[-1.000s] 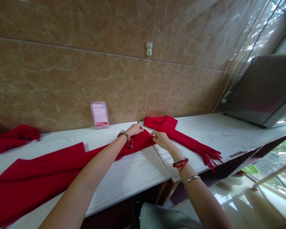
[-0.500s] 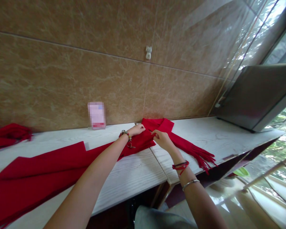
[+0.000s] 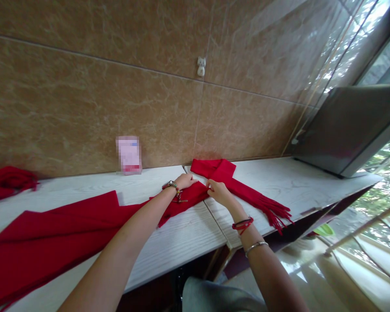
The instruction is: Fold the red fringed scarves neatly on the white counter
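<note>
A long red scarf (image 3: 74, 232) stretches along the white counter, wide and loosely folded at the left, narrower toward the middle. Beyond my hands it crosses over itself, and its fringed end (image 3: 276, 216) trails to the right. My left hand (image 3: 184, 181) is closed on the cloth near the middle, palm down; its fingertips are partly hidden. Close by on the right, my right hand (image 3: 217, 190) pinches the edge of the same scarf between thumb and bent fingers. A short stretch of red cloth lies between the two hands.
Another bunched red cloth (image 3: 11, 184) lies at the far left against the tiled wall (image 3: 84, 108). A blurred pinkish packet (image 3: 129, 155) leans on the wall. A large dark grey box-shaped thing (image 3: 347, 128) stands on the counter (image 3: 263, 171) at the right. The counter's front edge is near me.
My left hand has drawn slightly left and down with the scarf. The cloth between my hands now lies flatter and lower, apart from the crossed part behind. The view has shifted a little.
</note>
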Available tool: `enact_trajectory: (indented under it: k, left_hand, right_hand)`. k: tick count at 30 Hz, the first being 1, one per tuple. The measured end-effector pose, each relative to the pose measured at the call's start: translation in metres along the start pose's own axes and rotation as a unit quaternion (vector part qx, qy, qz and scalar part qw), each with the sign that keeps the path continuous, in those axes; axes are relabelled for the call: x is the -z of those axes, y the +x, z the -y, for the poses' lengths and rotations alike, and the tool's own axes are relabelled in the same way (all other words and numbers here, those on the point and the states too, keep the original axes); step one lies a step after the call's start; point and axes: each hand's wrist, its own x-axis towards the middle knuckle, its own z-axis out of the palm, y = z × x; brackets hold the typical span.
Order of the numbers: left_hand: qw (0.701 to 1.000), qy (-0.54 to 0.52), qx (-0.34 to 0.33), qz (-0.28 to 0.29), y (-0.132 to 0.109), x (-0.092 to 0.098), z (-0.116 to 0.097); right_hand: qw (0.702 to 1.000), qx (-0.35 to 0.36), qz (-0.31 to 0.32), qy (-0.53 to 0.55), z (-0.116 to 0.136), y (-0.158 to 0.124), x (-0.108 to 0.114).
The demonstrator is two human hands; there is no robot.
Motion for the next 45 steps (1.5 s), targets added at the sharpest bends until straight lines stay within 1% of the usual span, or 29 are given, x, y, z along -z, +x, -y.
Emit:
enact_trajectory:
  k: [4, 9, 11, 13, 16, 18, 20, 23, 28, 30, 34, 38, 40, 42, 44, 45]
  left_hand:
    - [1.000, 0.005, -0.007, -0.013, -0.002, 0.003, 0.000]
    - [0.998, -0.013, -0.028, -0.063, 0.000, 0.012, -0.007]
    - [0.996, -0.018, -0.034, -0.075, 0.002, 0.013, -0.007]
    - [0.997, -0.017, -0.035, -0.074, 0.003, 0.009, -0.005]
    - [0.998, -0.006, -0.029, -0.058, 0.006, -0.003, -0.002]
    - [0.998, 0.005, -0.026, -0.052, 0.008, -0.011, 0.000]
    - [0.998, 0.012, -0.026, -0.052, 0.010, -0.014, -0.001]
    - [0.998, 0.012, -0.035, -0.059, 0.013, -0.011, -0.004]
    - [0.993, -0.016, -0.066, -0.093, 0.018, 0.000, -0.008]
    - [0.994, -0.018, -0.067, -0.088, 0.021, -0.001, -0.007]
    - [0.998, 0.002, -0.043, -0.055, 0.027, -0.011, -0.002]
    - [0.998, 0.028, -0.029, -0.041, 0.031, -0.015, -0.004]
    - [0.998, 0.034, -0.029, -0.043, 0.029, -0.011, -0.007]
    - [0.997, 0.036, -0.035, -0.054, 0.022, -0.003, -0.011]
    - [0.996, 0.039, -0.040, -0.075, 0.007, 0.007, -0.011]
    - [0.994, 0.042, -0.041, -0.087, -0.004, 0.012, -0.010]
  right_hand:
    - [1.000, 0.010, -0.010, 0.006, 0.006, 0.000, 0.003]
    - [0.998, 0.002, -0.055, -0.018, 0.011, -0.002, 0.013]
    - [0.998, -0.011, -0.057, -0.025, 0.012, -0.002, 0.015]
    - [0.999, -0.027, -0.036, -0.029, 0.012, -0.002, 0.012]
    - [0.998, -0.047, -0.003, -0.037, 0.009, -0.001, 0.004]
    - [0.998, -0.053, 0.002, -0.041, 0.007, -0.001, -0.002]
    - [0.998, -0.055, 0.001, -0.041, 0.005, 0.000, -0.005]
    - [0.998, -0.048, -0.008, -0.034, 0.003, 0.000, -0.006]
    - [0.999, -0.036, -0.031, -0.016, -0.002, 0.003, -0.004]
    - [0.999, -0.040, -0.035, -0.014, -0.005, 0.005, -0.006]
    - [0.998, -0.051, -0.039, -0.013, -0.010, 0.007, -0.011]
    - [0.998, -0.046, -0.051, -0.009, -0.015, 0.008, -0.012]
    - [0.998, -0.036, -0.059, -0.001, -0.017, 0.009, -0.008]
    - [0.997, -0.024, -0.069, 0.008, -0.017, 0.012, -0.001]
    - [0.997, -0.011, -0.080, 0.019, -0.014, 0.017, 0.004]
    - [0.996, 0.002, -0.085, 0.024, -0.010, 0.020, 0.005]
